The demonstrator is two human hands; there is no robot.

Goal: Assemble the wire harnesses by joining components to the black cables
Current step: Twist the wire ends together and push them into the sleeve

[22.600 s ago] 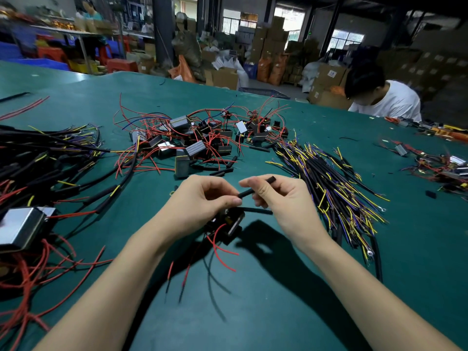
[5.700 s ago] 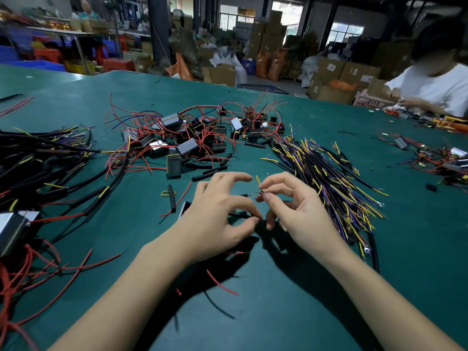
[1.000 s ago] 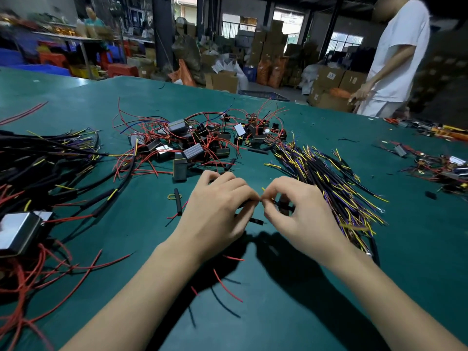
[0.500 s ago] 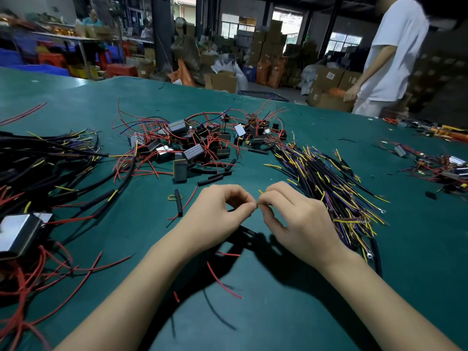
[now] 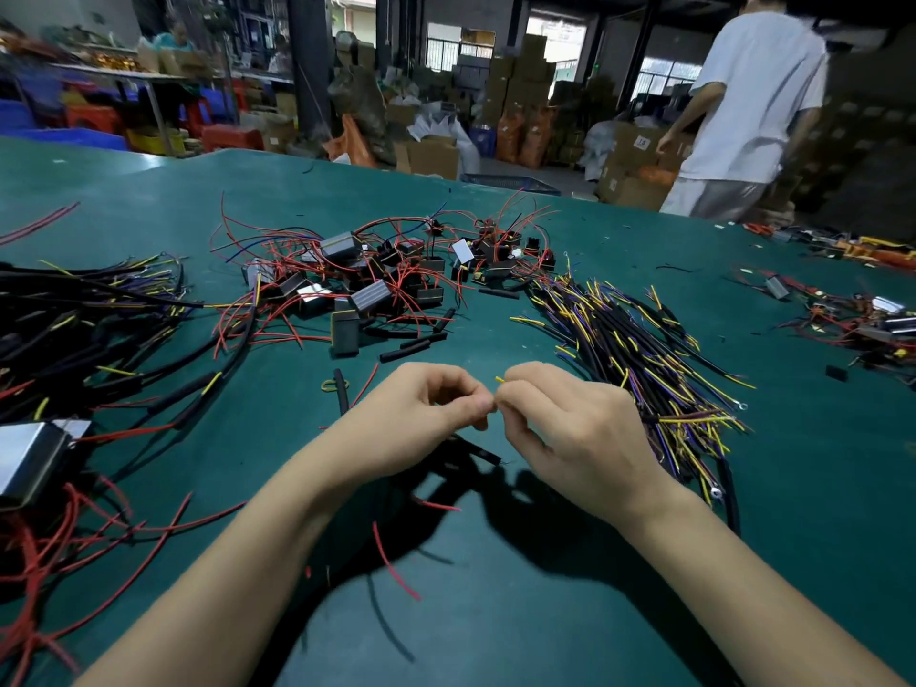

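— Green worktop [image 5: 545, 612] under us, and at the centre of the frame our left hand [image 5: 416, 423] and right hand [image 5: 570, 428] meet fingertip to fingertip.

— Both pinch, then?

— Yes: we pinch a thin yellow wire [image 5: 498, 384] between them, its tip poking up just above our right forefinger.

— And the black cables [image 5: 639, 349]?

— Heaped at centre right, just beside our right hand. The components [image 5: 367, 285], tangled in red leads, lie at upper centre.

Both hands [image 5: 495, 419] pinch a yellow wire [image 5: 499, 379] (fingertips meeting)
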